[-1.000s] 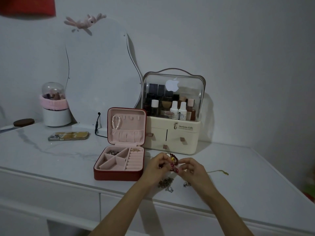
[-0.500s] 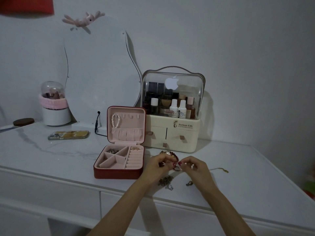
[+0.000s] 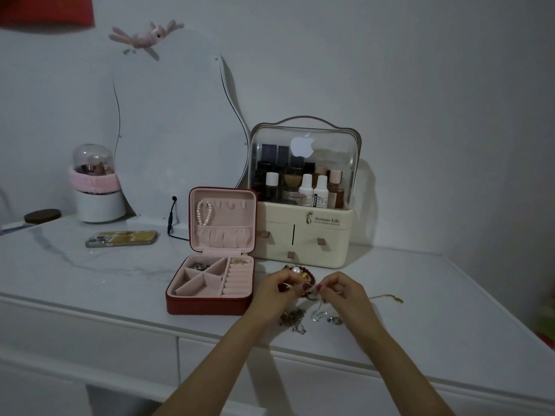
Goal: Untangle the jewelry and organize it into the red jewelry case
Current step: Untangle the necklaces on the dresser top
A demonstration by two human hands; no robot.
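Left of the left hand (image 3: 277, 291), the red jewelry case with pink lining (image 3: 210, 304) is left standing open. Between both hands, lowered since a second ago, the tangled bead-and-chain jewelry cluster (image 3: 300, 277) is pinched by the left hand while a thin silver chain (image 3: 318, 310) is teased out by the right hand (image 3: 345, 295); untangling remains unfinished.

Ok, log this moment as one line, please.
phase: untangling | left hand: pinching tangled jewelry cluster | right hand: pinching thin chain | open red jewelry case: partly filled
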